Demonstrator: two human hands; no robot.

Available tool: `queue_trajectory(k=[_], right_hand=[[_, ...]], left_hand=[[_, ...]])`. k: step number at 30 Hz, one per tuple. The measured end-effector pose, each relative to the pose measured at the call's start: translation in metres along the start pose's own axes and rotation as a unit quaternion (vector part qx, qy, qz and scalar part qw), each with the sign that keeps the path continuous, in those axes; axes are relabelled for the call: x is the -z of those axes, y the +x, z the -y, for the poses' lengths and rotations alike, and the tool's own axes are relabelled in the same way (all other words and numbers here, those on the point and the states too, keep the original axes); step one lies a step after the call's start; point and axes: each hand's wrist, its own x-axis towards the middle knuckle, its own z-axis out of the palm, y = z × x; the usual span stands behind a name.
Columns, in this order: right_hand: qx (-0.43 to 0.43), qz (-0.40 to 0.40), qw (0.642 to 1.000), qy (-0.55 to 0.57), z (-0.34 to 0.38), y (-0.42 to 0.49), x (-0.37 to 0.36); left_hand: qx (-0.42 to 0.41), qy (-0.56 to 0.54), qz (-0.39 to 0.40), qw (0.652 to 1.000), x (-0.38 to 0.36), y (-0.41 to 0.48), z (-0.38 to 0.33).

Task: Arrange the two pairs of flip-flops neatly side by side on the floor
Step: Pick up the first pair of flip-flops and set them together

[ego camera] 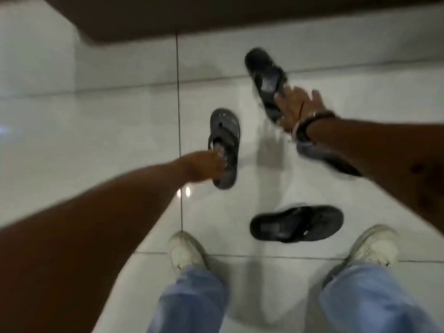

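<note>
A: Head view: a person bends over a white tiled floor (96,140). The left hand (206,167), near centre, clasps the heel half of a grey flip-flop (224,131), toe toward 12 o'clock.

B: And at 2 o'clock?

A: The right hand (298,106), wearing a dark wrist strap (310,123), presses on a blurred black flip-flop (264,75); whether its fingers close round it I cannot tell.

B: The others?

A: A second grey flip-flop (324,157) lies partly under the right forearm. A second black flip-flop (296,223) lies crosswise at 5 o'clock, between two white sneakers (186,252).
</note>
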Motion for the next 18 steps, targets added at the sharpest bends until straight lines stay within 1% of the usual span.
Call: queue_trajectory(k=[1, 3, 4, 7, 8, 11, 15, 17, 18], right_hand=[[-0.002, -0.022, 0.999, -0.036, -0.007, 0.024, -0.004], [-0.022, -0.019, 0.997, -0.074, -0.012, 0.057, -0.007], [-0.031, -0.011, 0.997, -0.074, -0.009, 0.069, -0.008], [-0.009, -0.04, 0.993, -0.107, 0.005, 0.084, -0.031], [-0.009, -0.05, 0.992, -0.113, 0.008, 0.086, -0.035], [-0.04, -0.102, 0.989, -0.095, 0.014, 0.096, -0.035], [-0.059, -0.168, 0.978, -0.106, 0.028, 0.11, -0.03], [-0.083, -0.163, 0.979, -0.095, 0.033, 0.111, -0.026], [-0.093, -0.148, 0.98, -0.093, 0.033, 0.111, -0.026]], left_hand=[[-0.03, -0.004, 0.025, 0.999, -0.023, 0.013, 0.014], [-0.014, 0.049, 0.069, 0.996, -0.041, 0.023, 0.033], [-0.001, 0.077, 0.051, 0.996, -0.048, 0.024, 0.041], [-0.044, 0.107, 0.082, 0.99, -0.078, 0.028, 0.05], [-0.046, 0.102, 0.095, 0.989, -0.077, 0.029, 0.054], [-0.041, 0.088, 0.071, 0.993, -0.081, 0.038, 0.06], [0.021, 0.071, 0.079, 0.994, -0.089, 0.045, 0.057], [0.083, 0.06, 0.091, 0.991, -0.088, 0.044, 0.055], [0.117, 0.051, 0.086, 0.988, -0.085, 0.042, 0.054]])
